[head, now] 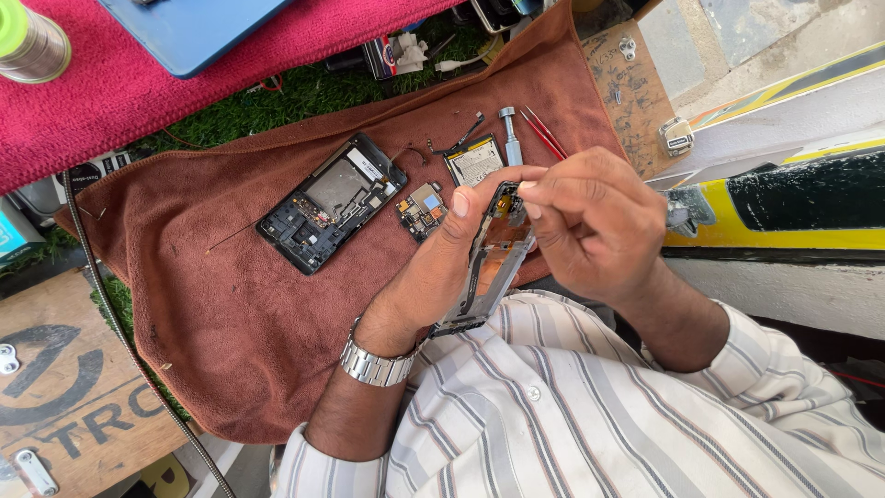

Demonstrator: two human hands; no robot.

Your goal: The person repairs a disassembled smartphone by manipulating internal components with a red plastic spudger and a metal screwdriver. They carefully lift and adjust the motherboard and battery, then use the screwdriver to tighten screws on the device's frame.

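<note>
One brown towel (230, 314) covers the bench, and everything else sits in relation to it. Above its right half, both hands meet on one phone frame (493, 263), held tilted over the towel's lower right edge. The left hand (442, 263) wraps the frame from the left with its thumb pressed along the frame's upper edge; the right hand (590, 221) has its fingers bunched together, pinching at the frame's top end. Lying on the towel are one black phone back shell (330, 203) near its middle, one small circuit board (422, 210) just right of that, one flat battery-like part (474, 159), one silver screwdriver (510, 134) and one pair of red tweezers (544, 134) toward its upper right corner.
</note>
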